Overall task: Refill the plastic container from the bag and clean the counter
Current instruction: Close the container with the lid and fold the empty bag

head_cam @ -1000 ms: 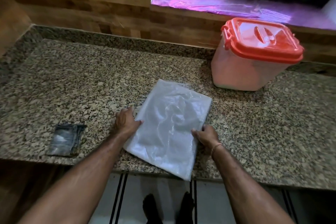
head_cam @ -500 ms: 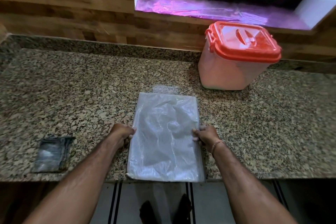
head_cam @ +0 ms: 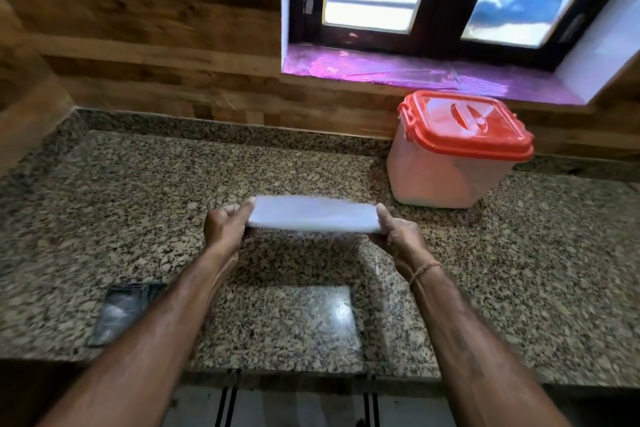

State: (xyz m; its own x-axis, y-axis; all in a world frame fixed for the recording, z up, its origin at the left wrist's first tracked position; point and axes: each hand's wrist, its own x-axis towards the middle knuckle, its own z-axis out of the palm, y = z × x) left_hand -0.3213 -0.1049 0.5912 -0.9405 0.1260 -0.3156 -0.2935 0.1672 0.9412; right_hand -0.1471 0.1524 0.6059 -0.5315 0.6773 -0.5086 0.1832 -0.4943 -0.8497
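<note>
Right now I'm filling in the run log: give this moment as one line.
left hand: holds bag end | right hand: holds other end | bag: lifted off counter | container: lid on | cloth: untouched

the left hand (head_cam: 225, 225) and right hand (head_cam: 398, 236) grip opposite ends of a folded white plastic bag (head_cam: 311, 218), held level above the speckled granite tabletop (head_cam: 138, 211) and blurred. a plastic container (head_cam: 446, 170) with its orange lid (head_cam: 467, 125) on stands at the back right, under the window. a folded dark cloth (head_cam: 121, 312) lies near the front left edge.
</note>
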